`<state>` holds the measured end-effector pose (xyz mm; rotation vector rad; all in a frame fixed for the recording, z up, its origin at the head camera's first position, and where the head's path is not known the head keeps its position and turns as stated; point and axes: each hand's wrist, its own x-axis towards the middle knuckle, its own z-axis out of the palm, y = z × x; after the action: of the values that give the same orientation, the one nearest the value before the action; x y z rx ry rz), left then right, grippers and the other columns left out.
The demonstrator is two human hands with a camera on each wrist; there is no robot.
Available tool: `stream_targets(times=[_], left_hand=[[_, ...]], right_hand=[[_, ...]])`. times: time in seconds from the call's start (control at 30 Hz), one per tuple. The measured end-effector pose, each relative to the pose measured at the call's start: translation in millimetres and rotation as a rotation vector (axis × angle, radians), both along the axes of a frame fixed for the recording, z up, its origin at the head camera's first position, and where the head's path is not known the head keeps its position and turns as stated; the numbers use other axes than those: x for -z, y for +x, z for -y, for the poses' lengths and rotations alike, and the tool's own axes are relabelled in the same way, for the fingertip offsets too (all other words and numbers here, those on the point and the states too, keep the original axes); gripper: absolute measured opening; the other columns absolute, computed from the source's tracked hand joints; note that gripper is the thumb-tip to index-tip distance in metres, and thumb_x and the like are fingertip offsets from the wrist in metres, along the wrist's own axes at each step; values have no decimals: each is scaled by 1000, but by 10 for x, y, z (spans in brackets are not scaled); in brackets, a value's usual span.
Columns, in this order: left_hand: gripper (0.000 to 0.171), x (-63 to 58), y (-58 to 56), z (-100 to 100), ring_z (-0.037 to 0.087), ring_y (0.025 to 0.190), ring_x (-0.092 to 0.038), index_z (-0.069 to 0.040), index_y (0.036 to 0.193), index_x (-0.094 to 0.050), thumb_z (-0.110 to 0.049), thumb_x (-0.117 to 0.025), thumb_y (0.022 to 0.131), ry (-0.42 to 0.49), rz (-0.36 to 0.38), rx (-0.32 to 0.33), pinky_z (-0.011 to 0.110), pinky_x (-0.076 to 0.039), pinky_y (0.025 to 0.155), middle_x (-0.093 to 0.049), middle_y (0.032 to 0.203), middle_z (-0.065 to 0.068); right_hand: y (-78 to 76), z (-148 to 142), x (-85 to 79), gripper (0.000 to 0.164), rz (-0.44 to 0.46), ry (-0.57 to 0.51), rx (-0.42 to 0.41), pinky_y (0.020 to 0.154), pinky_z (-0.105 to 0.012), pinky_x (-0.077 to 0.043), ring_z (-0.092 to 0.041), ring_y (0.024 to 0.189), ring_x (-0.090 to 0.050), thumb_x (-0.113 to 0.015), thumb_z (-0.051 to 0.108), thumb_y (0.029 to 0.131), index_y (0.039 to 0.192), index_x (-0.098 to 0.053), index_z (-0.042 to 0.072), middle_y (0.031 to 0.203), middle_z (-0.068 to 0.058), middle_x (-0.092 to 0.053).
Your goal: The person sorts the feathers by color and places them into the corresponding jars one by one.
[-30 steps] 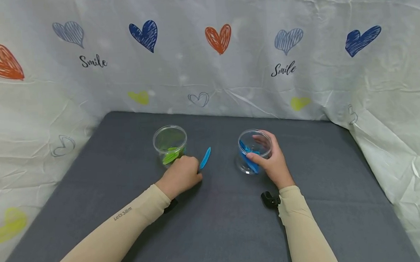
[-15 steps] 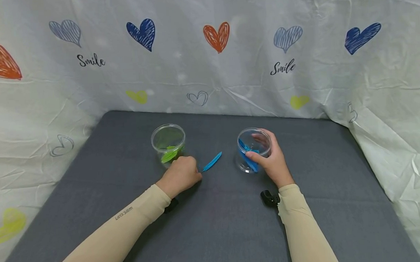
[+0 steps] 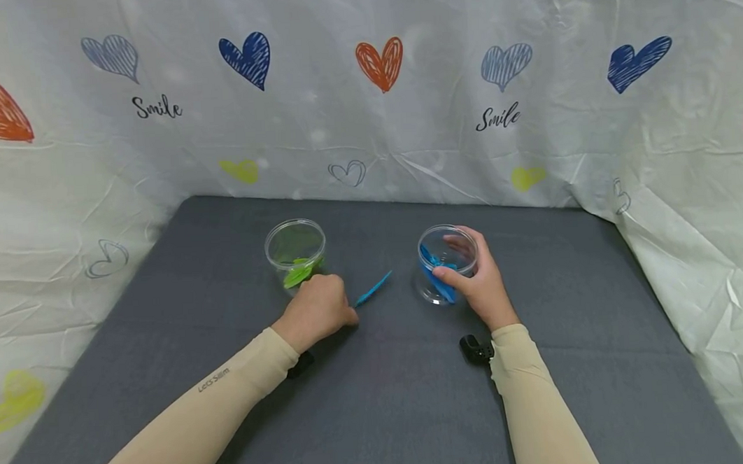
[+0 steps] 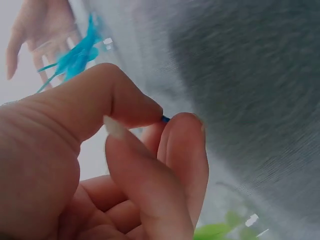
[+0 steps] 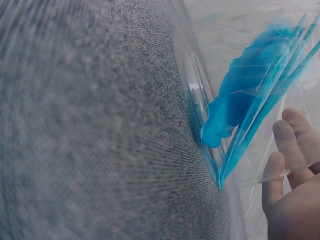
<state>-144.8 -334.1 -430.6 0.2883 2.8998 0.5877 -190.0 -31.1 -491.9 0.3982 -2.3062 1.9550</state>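
A single blue feather (image 3: pixel 373 289) points up and to the right from my left hand (image 3: pixel 315 312), whose thumb and fingertips pinch its quill end. The left wrist view shows just a small dark-blue bit of the quill (image 4: pixel 165 119) at those fingertips. My right hand (image 3: pixel 483 286) grips a clear plastic cup (image 3: pixel 445 226) by its right side, thumb toward the front. Several blue feathers (image 5: pixel 245 85) lean inside that cup, seen through its wall in the right wrist view. Just behind the left hand stands another clear cup (image 3: pixel 294 220), partly covered by the hand, with green feathers (image 3: pixel 298 274) inside.
Both cups stand on a dark grey cloth-covered table (image 3: pixel 380 400). A white curtain (image 3: pixel 314 109) printed with hearts and "Smile" rises behind the table and along its sides. A black wrist strap device (image 3: pixel 476 350) sits at the right cuff.
The blue feather has swung from nearly upright down toward the right, then turned so that it shows thinner, edge-on. Both hands and both cups stay about where they were.
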Motion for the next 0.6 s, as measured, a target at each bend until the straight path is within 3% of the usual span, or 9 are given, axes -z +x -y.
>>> stream_targets(times=[0.17,0.3,0.47,0.6], left_hand=[[41,-137,-9,-4,9,49,-29,-21,49,-43,-4,-71,74,14,-48,45,26,-26,49,-31,50,-10],[33,-273,-8,-15,9,50,-34,-20,54,-51,-4,-70,75,32,-46,51,26,-31,51,-37,53,-9],[24,-533,-32,-16,10,52,-38,-15,62,-59,-2,-69,79,76,-101,75,27,-33,53,-44,57,-6],[15,-771,-62,-42,13,54,-48,-13,73,-65,-1,-68,81,108,-176,95,30,-41,55,-58,64,-2]], right_hand=[[-8,-4,5,80,-4,-1,1,130,-56,-35,-23,153,-49,-87,31,94,160,-42,29,157,-1,-59],[-3,3,7,80,-2,5,0,130,-56,-35,-23,153,-49,-86,32,94,160,-41,30,157,-1,-58],[2,6,-2,80,0,20,-4,131,-57,-33,-23,154,-47,-85,34,95,161,-39,32,159,0,-56],[2,1,-4,80,-1,19,-2,130,-57,-34,-23,154,-48,-85,35,95,161,-39,32,159,0,-57]])
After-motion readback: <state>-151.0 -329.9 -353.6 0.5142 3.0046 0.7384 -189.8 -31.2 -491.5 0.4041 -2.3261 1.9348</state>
